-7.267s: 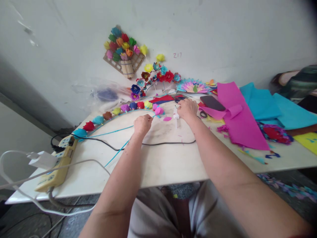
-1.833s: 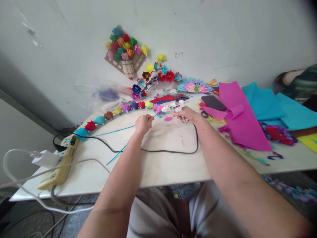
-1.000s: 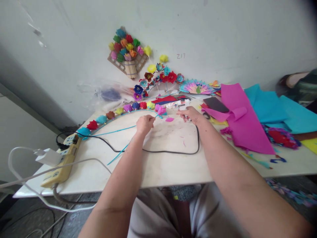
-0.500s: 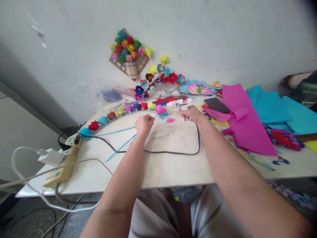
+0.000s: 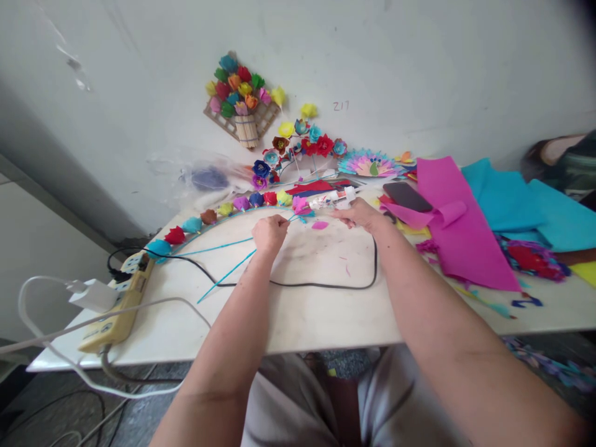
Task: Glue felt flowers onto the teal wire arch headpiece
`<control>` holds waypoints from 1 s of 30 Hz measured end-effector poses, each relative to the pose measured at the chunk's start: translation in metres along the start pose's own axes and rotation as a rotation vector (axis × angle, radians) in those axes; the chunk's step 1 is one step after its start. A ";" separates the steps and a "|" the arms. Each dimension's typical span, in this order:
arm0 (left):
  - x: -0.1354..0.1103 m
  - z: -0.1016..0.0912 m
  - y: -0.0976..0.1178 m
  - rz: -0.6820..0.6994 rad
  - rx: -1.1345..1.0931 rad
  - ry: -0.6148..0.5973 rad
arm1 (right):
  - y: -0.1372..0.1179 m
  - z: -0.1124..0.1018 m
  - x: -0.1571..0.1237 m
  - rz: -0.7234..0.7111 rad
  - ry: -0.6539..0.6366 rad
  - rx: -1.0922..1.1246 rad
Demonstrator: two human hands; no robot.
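Observation:
My left hand (image 5: 269,231) pinches a thin teal stem (image 5: 230,270) that carries a pink paper flower (image 5: 300,205) at its far end. My right hand (image 5: 358,214) grips a white glue gun (image 5: 331,198), its nozzle pointing left at the pink flower. The gun's black cord (image 5: 326,285) loops across the white table (image 5: 302,310). A curved row of coloured paper flowers (image 5: 218,213) runs along a teal strip just behind my left hand. A small pink petal (image 5: 320,225) lies between my hands.
A yellow power strip (image 5: 114,310) with a white charger (image 5: 90,295) sits at the table's left edge. Magenta felt (image 5: 447,223), teal sheets (image 5: 507,202) and a dark phone (image 5: 406,195) lie to the right. Flower bunches (image 5: 298,146) lean on the wall.
My right hand picked the glue gun off the table and brought its nozzle to the pink flower. The cord's loop shifted right. My left hand kept hold of the stem.

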State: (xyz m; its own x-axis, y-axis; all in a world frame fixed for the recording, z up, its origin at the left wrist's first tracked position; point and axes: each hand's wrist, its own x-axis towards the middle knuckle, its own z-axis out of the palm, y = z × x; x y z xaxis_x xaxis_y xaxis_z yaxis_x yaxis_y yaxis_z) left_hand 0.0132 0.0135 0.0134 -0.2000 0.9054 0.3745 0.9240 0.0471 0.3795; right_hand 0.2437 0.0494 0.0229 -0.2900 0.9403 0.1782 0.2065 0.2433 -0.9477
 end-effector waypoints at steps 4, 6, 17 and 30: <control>0.000 0.000 0.000 0.019 0.051 0.004 | 0.003 0.000 0.002 -0.002 0.010 -0.023; -0.001 0.000 0.001 0.022 0.075 0.002 | 0.005 0.000 0.004 -0.006 0.005 -0.040; 0.000 0.000 0.002 0.048 0.123 0.036 | 0.004 0.001 0.004 0.001 -0.001 -0.145; -0.001 -0.001 0.003 0.038 0.143 0.023 | 0.004 0.001 0.004 0.003 0.043 -0.151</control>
State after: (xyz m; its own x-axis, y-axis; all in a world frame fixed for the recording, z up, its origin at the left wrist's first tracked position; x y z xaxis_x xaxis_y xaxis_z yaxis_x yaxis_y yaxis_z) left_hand 0.0160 0.0127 0.0149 -0.1695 0.8979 0.4062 0.9678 0.0739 0.2405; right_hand 0.2423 0.0534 0.0199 -0.2499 0.9496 0.1894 0.3463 0.2703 -0.8984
